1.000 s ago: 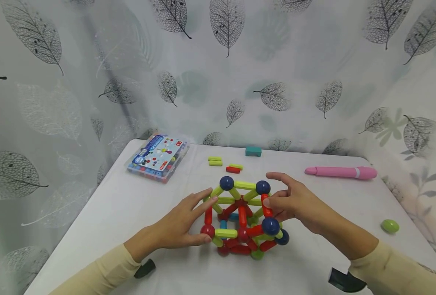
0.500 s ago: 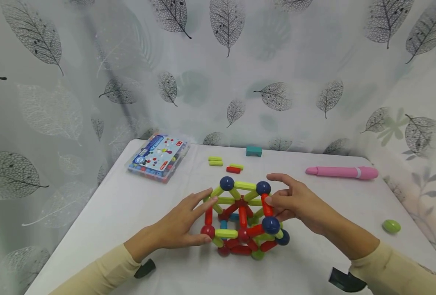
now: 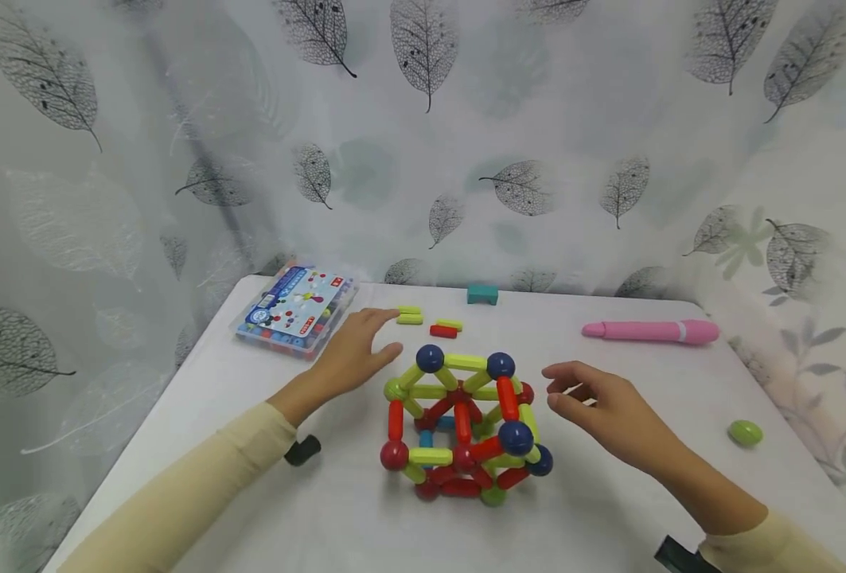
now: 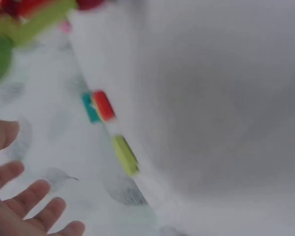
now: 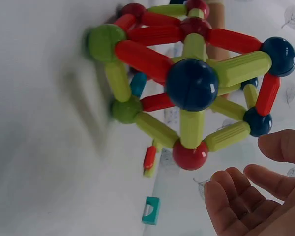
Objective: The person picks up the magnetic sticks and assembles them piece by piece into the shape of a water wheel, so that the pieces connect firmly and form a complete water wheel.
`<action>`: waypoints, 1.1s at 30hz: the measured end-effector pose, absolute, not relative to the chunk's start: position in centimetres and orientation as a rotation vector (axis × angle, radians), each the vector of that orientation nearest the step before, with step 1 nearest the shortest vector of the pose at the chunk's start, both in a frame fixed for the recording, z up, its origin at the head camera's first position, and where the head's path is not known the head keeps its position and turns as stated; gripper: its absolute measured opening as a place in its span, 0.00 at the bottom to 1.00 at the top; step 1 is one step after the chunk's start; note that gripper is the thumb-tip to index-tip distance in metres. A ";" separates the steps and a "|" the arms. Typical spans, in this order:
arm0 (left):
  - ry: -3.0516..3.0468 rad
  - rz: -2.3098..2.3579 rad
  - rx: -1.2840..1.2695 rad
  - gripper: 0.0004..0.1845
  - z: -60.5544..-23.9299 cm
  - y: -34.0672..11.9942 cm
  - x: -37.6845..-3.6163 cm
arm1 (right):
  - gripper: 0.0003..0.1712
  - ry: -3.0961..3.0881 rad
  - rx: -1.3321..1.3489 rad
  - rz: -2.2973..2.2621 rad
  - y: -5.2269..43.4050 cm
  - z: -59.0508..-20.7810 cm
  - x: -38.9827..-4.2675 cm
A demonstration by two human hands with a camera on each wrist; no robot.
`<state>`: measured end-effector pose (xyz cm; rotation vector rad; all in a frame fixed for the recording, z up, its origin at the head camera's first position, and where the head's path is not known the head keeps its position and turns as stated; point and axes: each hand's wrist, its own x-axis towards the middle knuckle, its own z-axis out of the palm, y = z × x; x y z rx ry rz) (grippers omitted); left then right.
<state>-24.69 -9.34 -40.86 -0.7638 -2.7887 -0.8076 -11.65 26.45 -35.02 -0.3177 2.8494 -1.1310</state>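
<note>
A cage-like magnetic rod-and-ball structure stands on the table, built of red and yellow-green rods with dark blue, red and green balls. My left hand is held out behind and left of it, its index fingertip right at two loose yellow-green rods in the head view. The left wrist view shows that hand's fingers spread, holding nothing. Right of the structure, my right hand hovers with fingers loosely bent and nothing between them. In the right wrist view its thumb overlaps the area near a blue ball.
A loose red rod lies against another yellow-green one at the back. Beyond sits a teal block. A clear case of pieces is at back left. A pink pen-shaped object and a green oval piece lie on the right.
My left hand has left the structure's left side and moved up toward the loose rods. My right hand has let go of the upright red rod and drawn off to the right.
</note>
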 end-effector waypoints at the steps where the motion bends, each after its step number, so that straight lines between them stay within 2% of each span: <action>1: -2.817 -0.678 -0.770 0.32 -40.9 -8.9 -25.8 | 0.21 2.868 -0.315 -1.100 26.6 -35.2 -11.5; 5: -2.856 -0.173 -0.819 0.34 -41.6 -7.3 -29.6 | 0.19 2.863 -0.306 -1.051 26.8 -35.9 -11.2; 8: -2.905 0.035 -0.822 0.35 -42.4 -6.4 -31.6 | 0.19 2.828 -0.306 -1.049 26.8 -36.3 -11.2; 15: -2.986 0.268 -0.783 0.26 -43.3 -4.5 -34.3 | 0.19 2.757 -0.309 -1.077 26.8 -36.6 -11.2; 20: -3.029 0.257 -0.777 0.20 -43.2 -3.5 -34.7 | 0.19 2.736 -0.306 -1.082 26.9 -36.9 -11.1; 30: -3.175 -0.082 -0.630 0.15 -44.7 -3.6 -35.2 | 0.19 2.718 -0.285 -1.093 27.3 -37.2 -10.9; 33: -3.188 -0.250 -0.613 0.17 -44.5 -4.2 -34.6 | 0.19 2.715 -0.293 -1.092 27.2 -37.2 -10.9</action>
